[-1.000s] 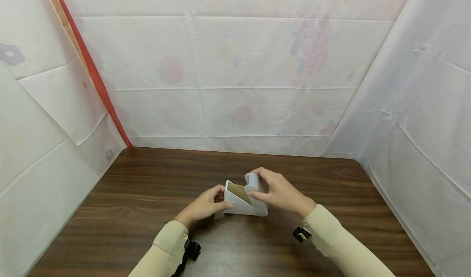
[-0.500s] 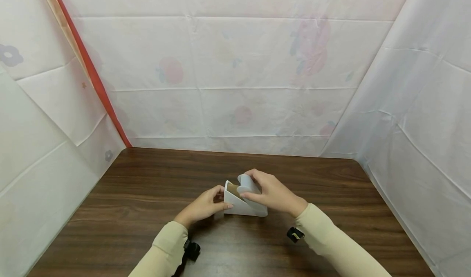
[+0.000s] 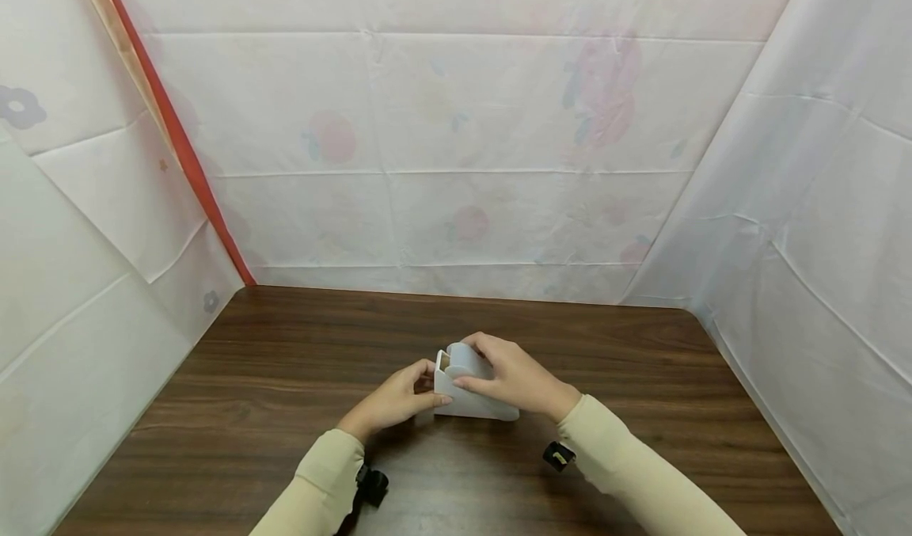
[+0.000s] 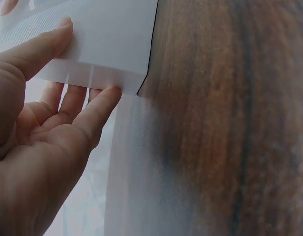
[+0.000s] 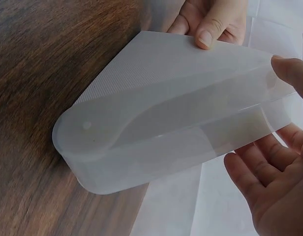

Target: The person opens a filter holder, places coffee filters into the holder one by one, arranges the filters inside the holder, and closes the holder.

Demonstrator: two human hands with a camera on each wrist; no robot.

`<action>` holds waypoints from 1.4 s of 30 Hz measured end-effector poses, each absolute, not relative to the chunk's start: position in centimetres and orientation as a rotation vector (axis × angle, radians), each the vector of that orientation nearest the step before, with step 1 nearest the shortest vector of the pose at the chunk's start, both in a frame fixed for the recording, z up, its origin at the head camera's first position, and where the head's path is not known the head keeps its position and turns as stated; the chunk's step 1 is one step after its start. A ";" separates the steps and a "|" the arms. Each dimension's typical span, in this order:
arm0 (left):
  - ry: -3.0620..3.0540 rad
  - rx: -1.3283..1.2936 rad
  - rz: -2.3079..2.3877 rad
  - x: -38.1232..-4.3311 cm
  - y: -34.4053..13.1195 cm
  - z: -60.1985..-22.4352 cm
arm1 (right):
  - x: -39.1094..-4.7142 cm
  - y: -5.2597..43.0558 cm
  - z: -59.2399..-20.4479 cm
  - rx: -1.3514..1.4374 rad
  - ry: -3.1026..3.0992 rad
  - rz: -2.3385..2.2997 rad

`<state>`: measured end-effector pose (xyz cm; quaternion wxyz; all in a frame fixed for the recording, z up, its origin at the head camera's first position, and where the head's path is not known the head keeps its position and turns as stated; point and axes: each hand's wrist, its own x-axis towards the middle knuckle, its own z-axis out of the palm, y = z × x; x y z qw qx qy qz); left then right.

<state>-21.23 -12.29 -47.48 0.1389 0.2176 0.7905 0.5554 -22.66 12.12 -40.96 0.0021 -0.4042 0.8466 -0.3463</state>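
A white box [image 3: 470, 404] with a hinged, translucent lid [image 3: 470, 359] stands on the table between both hands. A narrow strip of brown contents [image 3: 445, 362] shows at its left end, under the lid's raised edge. My left hand [image 3: 393, 400] grips that end, thumb on the near side and fingertips against the end wall, as the left wrist view shows. My right hand [image 3: 523, 378] holds the lid from above, thumb on the near side and fingers on the far side. In the right wrist view the lid's round pivot [image 5: 86, 125] sits at the box's lower corner.
The brown wood-grain table [image 3: 321, 330] extends around the box. Pale printed sheets [image 3: 427, 124] hang behind it and on both sides, with a red strip [image 3: 181, 148] at the left corner. A small black camera [image 3: 558, 455] is worn at the right wrist.
My right hand has swung the lid left and down over the box, covering most of the brown contents. My left hand has stayed in place on the box.
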 end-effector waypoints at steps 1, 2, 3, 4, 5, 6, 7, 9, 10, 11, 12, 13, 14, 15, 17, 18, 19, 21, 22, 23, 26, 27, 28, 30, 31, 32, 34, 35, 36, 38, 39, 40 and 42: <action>2.286 0.628 1.606 -21.2 -12.3 -47.5 | -22.7 12.1 -41.0 -1.265 2.658 -1.082; 2.286 0.629 1.608 -21.2 -12.3 -47.5 | -22.7 12.0 -41.0 -1.261 2.658 -1.080; 2.286 0.627 1.608 -21.2 -12.3 -47.5 | -22.7 12.0 -41.0 -1.255 2.658 -1.078; 2.287 0.625 1.608 -21.2 -12.3 -47.5 | -22.7 12.0 -41.0 -1.251 2.659 -1.077; 2.287 0.626 1.608 -21.2 -12.3 -47.5 | -22.7 12.0 -41.0 -1.247 2.658 -1.078; 2.287 0.628 1.609 -21.2 -12.3 -47.6 | -22.7 12.0 -41.0 -1.243 2.657 -1.081; 2.286 0.631 1.609 -21.3 -12.2 -47.6 | -22.7 12.0 -41.0 -1.239 2.657 -1.083; 2.281 0.634 1.612 -21.3 -12.2 -47.6 | -22.8 11.9 -41.1 -1.240 2.658 -1.084; 2.282 0.633 1.610 -21.3 -12.3 -47.7 | -22.8 11.9 -41.1 -1.244 2.657 -1.083; 2.280 0.633 1.610 -21.3 -12.3 -47.7 | -22.9 11.8 -41.1 -1.252 2.655 -1.085; 2.277 0.632 1.610 -21.4 -12.3 -47.7 | -22.9 11.8 -41.2 -1.259 2.653 -1.085; 2.273 0.633 1.612 -21.4 -12.3 -47.7 | -22.9 11.7 -41.2 -1.266 2.651 -1.086; 2.269 0.633 1.615 -21.4 -12.3 -47.7 | -22.9 11.6 -41.2 -1.273 2.651 -1.086; 2.268 0.633 1.617 -21.4 -12.4 -47.7 | -22.9 11.6 -41.2 -1.278 2.651 -1.084; 2.261 0.634 1.619 -21.4 -12.4 -47.7 | -22.9 11.4 -41.2 -1.278 2.654 -1.081; 2.259 0.635 1.621 -21.4 -12.4 -47.7 | -22.9 11.4 -41.3 -1.274 2.657 -1.079; 2.258 0.636 1.621 -21.4 -12.4 -47.6 | -22.9 11.3 -41.3 -1.269 2.656 -1.078; 2.260 0.634 1.618 -21.3 -12.4 -47.6 | -22.9 11.2 -41.4 -1.255 2.655 -1.074; 2.258 0.634 1.619 -21.3 -12.4 -47.6 | -22.9 11.1 -41.4 -1.247 2.653 -1.072; 2.257 0.635 1.619 -21.3 -12.4 -47.6 | -22.9 11.1 -41.4 -1.241 2.651 -1.071; 2.253 0.638 1.621 -21.3 -12.4 -47.6 | -22.8 11.0 -41.5 -1.226 2.639 -1.073; 2.252 0.639 1.621 -21.3 -12.3 -47.6 | -22.8 11.0 -41.5 -1.223 2.635 -1.074; 2.250 0.640 1.621 -21.3 -12.3 -47.6 | -22.8 11.0 -41.6 -1.221 2.632 -1.077; 2.248 0.642 1.619 -21.3 -12.3 -47.5 | -22.8 10.9 -41.6 -1.219 2.626 -1.081; 2.249 0.642 1.617 -21.3 -12.3 -47.5 | -22.8 10.9 -41.6 -1.216 2.624 -1.082; 2.250 0.644 1.614 -21.3 -12.3 -47.5 | -22.8 10.9 -41.6 -1.214 2.624 -1.083; 2.255 0.647 1.609 -21.3 -12.3 -47.5 | -22.8 10.9 -41.6 -1.207 2.621 -1.087; 2.256 0.650 1.607 -21.3 -12.3 -47.5 | -22.8 10.9 -41.6 -1.205 2.620 -1.088; 2.260 0.652 1.604 -21.3 -12.4 -47.5 | -22.8 10.9 -41.6 -1.203 2.621 -1.089; 2.268 0.656 1.599 -21.3 -12.4 -47.5 | -22.8 10.9 -41.6 -1.197 2.620 -1.086; 2.268 0.657 1.600 -21.3 -12.4 -47.5 | -22.8 10.9 -41.6 -1.194 2.621 -1.078; 2.268 0.655 1.599 -21.3 -12.4 -47.5 | -22.8 10.9 -41.6 -1.191 2.621 -1.073; 2.264 0.659 1.604 -21.3 -12.3 -47.5 | -22.7 10.9 -41.5 -1.181 2.625 -1.059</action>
